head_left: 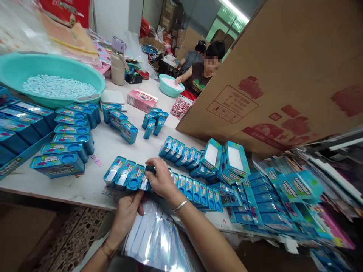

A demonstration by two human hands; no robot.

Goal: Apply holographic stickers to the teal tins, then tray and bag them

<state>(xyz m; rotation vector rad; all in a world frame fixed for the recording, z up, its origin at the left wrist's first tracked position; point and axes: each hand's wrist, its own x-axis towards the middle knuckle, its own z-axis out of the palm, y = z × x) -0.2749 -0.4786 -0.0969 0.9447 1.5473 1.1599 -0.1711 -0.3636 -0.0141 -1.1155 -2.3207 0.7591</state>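
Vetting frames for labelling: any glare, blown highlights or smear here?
Head view: bright, rainbow-tinged glare on the shiny film, bottom centre; head view: pale sheen on some tins; head view: ceiling light looks blown out; head view: papers at right look smeared, cause unclear.

Tins (115,172) stand on the table (109,142) before the flask (117,68) and leftmost basin (14,70).

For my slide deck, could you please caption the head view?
Left hand and right hand at a row of blue containers on a white table.
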